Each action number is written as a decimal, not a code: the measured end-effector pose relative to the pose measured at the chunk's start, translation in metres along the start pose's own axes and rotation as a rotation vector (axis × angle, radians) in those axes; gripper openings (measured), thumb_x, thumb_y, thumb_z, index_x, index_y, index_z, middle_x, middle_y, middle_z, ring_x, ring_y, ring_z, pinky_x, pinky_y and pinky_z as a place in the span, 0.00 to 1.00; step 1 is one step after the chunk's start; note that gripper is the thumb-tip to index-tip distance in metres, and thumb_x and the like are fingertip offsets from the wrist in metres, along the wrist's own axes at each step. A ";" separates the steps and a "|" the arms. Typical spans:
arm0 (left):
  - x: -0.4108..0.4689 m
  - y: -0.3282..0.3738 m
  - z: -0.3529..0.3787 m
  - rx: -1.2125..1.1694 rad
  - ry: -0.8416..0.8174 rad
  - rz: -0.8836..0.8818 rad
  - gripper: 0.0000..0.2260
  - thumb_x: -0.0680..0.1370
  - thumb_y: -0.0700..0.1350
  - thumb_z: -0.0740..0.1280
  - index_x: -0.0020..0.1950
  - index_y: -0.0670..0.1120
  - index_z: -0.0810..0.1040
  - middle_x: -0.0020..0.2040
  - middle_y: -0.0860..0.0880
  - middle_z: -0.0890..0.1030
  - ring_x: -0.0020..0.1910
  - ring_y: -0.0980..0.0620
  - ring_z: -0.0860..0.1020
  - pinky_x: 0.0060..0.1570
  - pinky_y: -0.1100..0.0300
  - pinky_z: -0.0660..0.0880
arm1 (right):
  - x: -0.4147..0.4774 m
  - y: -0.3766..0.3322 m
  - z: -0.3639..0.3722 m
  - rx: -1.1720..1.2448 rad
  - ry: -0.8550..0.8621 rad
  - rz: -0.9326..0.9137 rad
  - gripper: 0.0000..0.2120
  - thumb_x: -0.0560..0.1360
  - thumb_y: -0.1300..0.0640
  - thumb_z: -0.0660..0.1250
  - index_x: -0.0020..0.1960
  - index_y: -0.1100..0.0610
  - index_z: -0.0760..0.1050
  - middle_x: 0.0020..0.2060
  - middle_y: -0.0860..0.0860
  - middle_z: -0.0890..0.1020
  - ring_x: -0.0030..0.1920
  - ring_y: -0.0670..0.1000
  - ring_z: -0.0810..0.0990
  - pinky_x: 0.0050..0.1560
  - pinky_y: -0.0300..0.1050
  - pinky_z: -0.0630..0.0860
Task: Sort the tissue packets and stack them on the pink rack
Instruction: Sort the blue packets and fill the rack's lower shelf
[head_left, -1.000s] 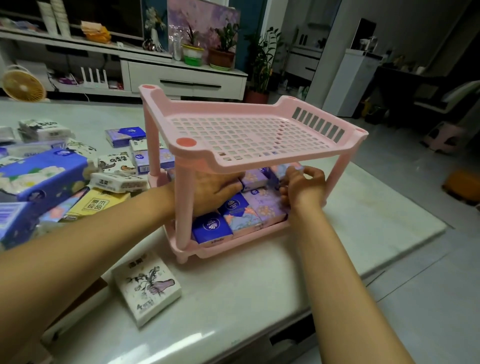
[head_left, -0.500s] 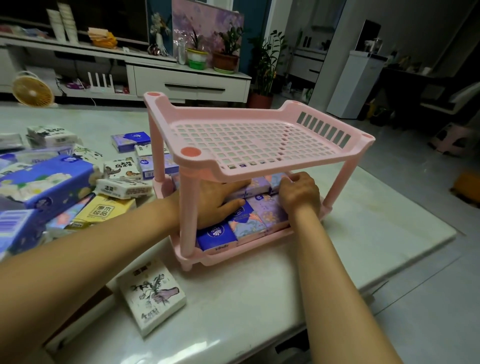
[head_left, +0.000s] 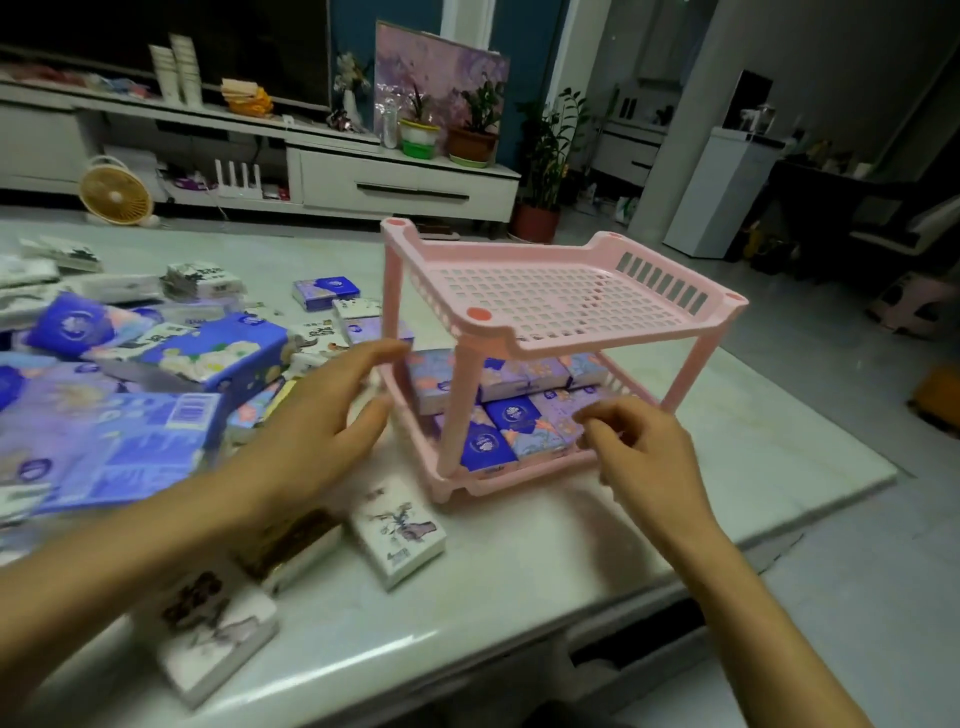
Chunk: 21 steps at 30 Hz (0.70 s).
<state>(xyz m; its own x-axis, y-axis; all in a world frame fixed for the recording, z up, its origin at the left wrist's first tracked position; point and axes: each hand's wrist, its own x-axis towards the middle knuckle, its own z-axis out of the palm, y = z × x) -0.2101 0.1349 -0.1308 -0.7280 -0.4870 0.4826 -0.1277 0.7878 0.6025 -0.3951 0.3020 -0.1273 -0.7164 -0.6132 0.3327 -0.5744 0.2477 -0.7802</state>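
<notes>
— Where are the tissue packets (head_left: 511, 415)?
— Purple ones pack the bottom shelf of the pink rack (head_left: 571, 306); more lie heaped on the table (head_left: 519, 597) to the left.
— And the hands?
— Left hand (head_left: 311, 431) spread, right hand (head_left: 644, 452) loosely curled, both empty, just beside the rack.
— How will a packet handle?
— Light, soft, slick wrapper, I'd judge; pinch it across its long edges.

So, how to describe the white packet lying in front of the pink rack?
Find the pink rack on the pale table. Just in front of its nearest leg lies the white packet. Unlike the blue and purple packets inside, it shows a dark branch drawing.
</notes>
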 end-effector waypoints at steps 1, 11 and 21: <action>-0.023 0.000 -0.016 0.005 0.005 0.038 0.16 0.77 0.49 0.59 0.65 0.56 0.68 0.60 0.66 0.71 0.55 0.74 0.68 0.50 0.79 0.66 | -0.014 -0.009 0.000 0.022 -0.010 -0.023 0.10 0.73 0.67 0.63 0.40 0.54 0.79 0.29 0.45 0.79 0.27 0.40 0.74 0.28 0.28 0.67; -0.156 -0.034 -0.161 0.113 0.252 -0.118 0.12 0.73 0.52 0.56 0.52 0.58 0.76 0.54 0.67 0.76 0.52 0.67 0.75 0.50 0.76 0.69 | -0.104 -0.094 0.062 0.230 -0.210 -0.081 0.18 0.72 0.73 0.64 0.35 0.52 0.79 0.30 0.52 0.82 0.23 0.45 0.73 0.21 0.32 0.68; -0.163 -0.084 -0.202 0.020 0.550 -0.366 0.10 0.72 0.42 0.57 0.48 0.51 0.73 0.48 0.53 0.78 0.49 0.60 0.76 0.51 0.70 0.69 | -0.112 -0.212 0.189 0.155 -0.556 -0.351 0.09 0.74 0.62 0.65 0.40 0.49 0.79 0.33 0.45 0.82 0.32 0.43 0.76 0.33 0.36 0.72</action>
<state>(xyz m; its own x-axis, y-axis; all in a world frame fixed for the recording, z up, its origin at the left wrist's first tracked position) 0.0552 0.0716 -0.1317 -0.1856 -0.8421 0.5064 -0.3175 0.5391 0.7801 -0.1179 0.1768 -0.0988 -0.1638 -0.9427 0.2906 -0.6425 -0.1216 -0.7566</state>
